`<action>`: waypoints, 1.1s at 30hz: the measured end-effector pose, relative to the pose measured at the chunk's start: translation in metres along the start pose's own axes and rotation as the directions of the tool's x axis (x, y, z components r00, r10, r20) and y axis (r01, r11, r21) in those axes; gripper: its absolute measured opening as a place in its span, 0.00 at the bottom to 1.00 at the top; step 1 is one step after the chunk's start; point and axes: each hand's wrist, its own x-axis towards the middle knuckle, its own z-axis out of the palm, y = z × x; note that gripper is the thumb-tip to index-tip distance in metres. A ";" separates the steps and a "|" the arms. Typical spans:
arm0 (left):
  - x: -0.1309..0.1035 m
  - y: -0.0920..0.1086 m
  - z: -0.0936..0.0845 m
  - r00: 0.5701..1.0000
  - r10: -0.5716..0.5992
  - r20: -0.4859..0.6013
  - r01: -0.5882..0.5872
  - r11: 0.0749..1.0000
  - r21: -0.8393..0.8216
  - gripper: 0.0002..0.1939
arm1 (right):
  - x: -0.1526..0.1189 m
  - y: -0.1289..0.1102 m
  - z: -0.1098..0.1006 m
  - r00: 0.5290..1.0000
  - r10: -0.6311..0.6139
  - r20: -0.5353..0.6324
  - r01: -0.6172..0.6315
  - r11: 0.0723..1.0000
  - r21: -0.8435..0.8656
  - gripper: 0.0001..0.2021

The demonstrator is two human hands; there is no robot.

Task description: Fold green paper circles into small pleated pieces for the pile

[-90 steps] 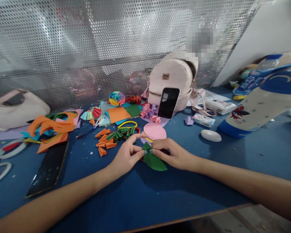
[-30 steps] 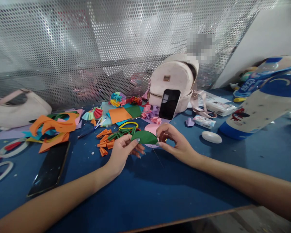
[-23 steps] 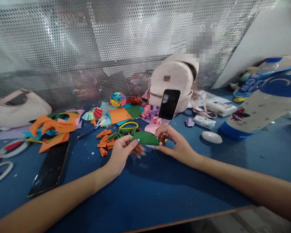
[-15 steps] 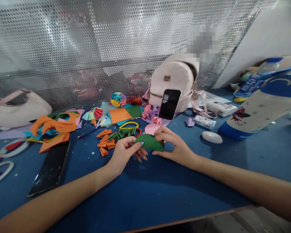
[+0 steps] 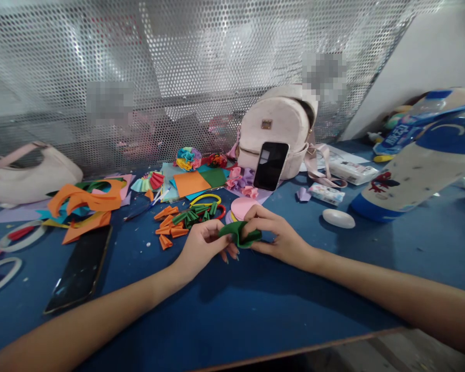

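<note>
A piece of green paper, bent into a curved fold, is held between both hands above the blue table. My left hand pinches its left side between thumb and fingers. On its right side, my right hand grips the paper with the fingers pressed against the fold. Just behind the hands lie pink paper circles. To the left of my left hand are folded green paper pieces and folded orange paper pieces.
A phone leans on a white backpack; another phone lies at left beside orange paper scraps. Rightward are a white oval object, a tissue pack and a large blue-and-white bottle. A perforated metal panel stands behind.
The green paper was a flat half-round fold; now it is bent inward in the middle and opened into a curve. My right fingers have moved onto its top.
</note>
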 end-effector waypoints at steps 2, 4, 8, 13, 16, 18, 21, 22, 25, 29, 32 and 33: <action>0.000 -0.001 0.000 1.000 0.000 0.016 0.000 1.000 0.022 0.19 | -0.001 0.000 0.000 1.000 -0.001 0.020 0.001 1.000 -0.010 0.02; 0.001 -0.001 0.000 1.000 0.003 0.016 -0.003 0.999 0.046 0.19 | -0.002 0.000 0.001 0.999 0.002 0.037 -0.001 1.000 -0.024 0.02; 0.000 -0.001 0.001 1.000 0.012 -0.008 -0.012 0.997 0.081 0.17 | -0.004 0.000 0.002 0.999 0.012 0.049 -0.009 0.998 -0.057 0.02; -0.001 -0.003 0.002 0.999 0.013 -0.036 -0.008 0.993 0.119 0.16 | -0.005 0.001 0.004 0.997 0.034 0.066 -0.024 0.989 -0.147 0.03; -0.001 -0.004 0.002 0.999 0.021 -0.048 -0.014 0.989 0.144 0.13 | -0.005 0.001 0.004 0.996 0.046 0.080 -0.028 0.978 -0.208 0.03; -0.002 -0.004 0.002 0.999 0.035 -0.039 -0.028 0.985 0.168 0.11 | -0.004 0.002 0.003 0.995 0.054 0.079 -0.034 0.971 -0.239 0.03; -0.004 -0.002 0.002 0.998 0.058 -0.014 -0.054 0.975 0.215 0.08 | -0.004 0.001 0.000 0.996 0.054 0.071 -0.034 0.965 -0.261 0.02; -0.005 -0.002 0.002 0.998 0.064 -0.006 -0.061 0.970 0.234 0.07 | -0.003 0.001 -0.001 0.996 0.053 0.069 -0.033 0.964 -0.264 0.02; -0.006 0.001 0.004 0.997 0.074 0.019 -0.076 0.954 0.289 0.06 | -0.002 0.001 -0.003 0.997 0.057 0.058 -0.039 0.961 -0.272 0.03; -0.006 0.002 0.007 0.996 0.081 0.048 -0.092 0.939 0.332 0.09 | -0.003 0.002 -0.005 0.996 0.074 0.040 -0.060 0.955 -0.291 0.02; -0.005 0.001 0.007 0.995 0.079 0.055 -0.093 0.936 0.340 0.11 | -0.003 0.002 -0.005 0.996 0.081 0.040 -0.066 0.954 -0.294 0.01; -0.005 0.000 0.007 0.995 0.079 0.057 -0.094 0.936 0.340 0.11 | -0.004 0.002 -0.005 0.996 0.083 0.040 -0.067 0.953 -0.295 0.01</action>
